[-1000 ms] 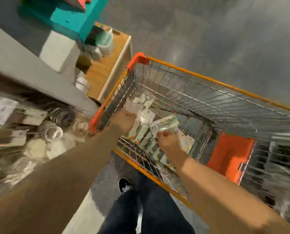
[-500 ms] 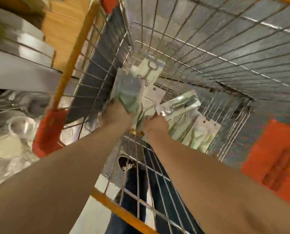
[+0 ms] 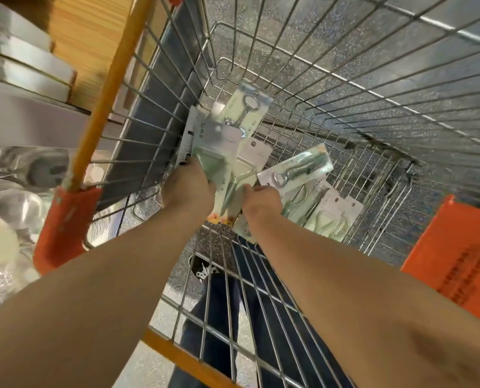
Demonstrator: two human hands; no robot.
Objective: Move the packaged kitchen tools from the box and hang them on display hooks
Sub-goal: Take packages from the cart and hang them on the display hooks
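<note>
A wire cart [image 3: 345, 65] fills the view, its far rim cut off by the frame. To the left, a shelf [image 3: 23, 121] and the glassware [image 3: 15, 208] below it are blurred. Inside the cart, the left hand [image 3: 188, 189] grips a stack of packs [image 3: 213, 144], its fingers hidden beneath. The right hand [image 3: 262, 200] holds a bottle-opener pack [image 3: 297, 170], its fingers mostly hidden. Loose packs [image 3: 331, 217] lie on the cart's floor just beside.

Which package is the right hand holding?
The bottle opener package, held by the right hand, tilted above the flat packages; the left hand grips a separate stack.
</note>
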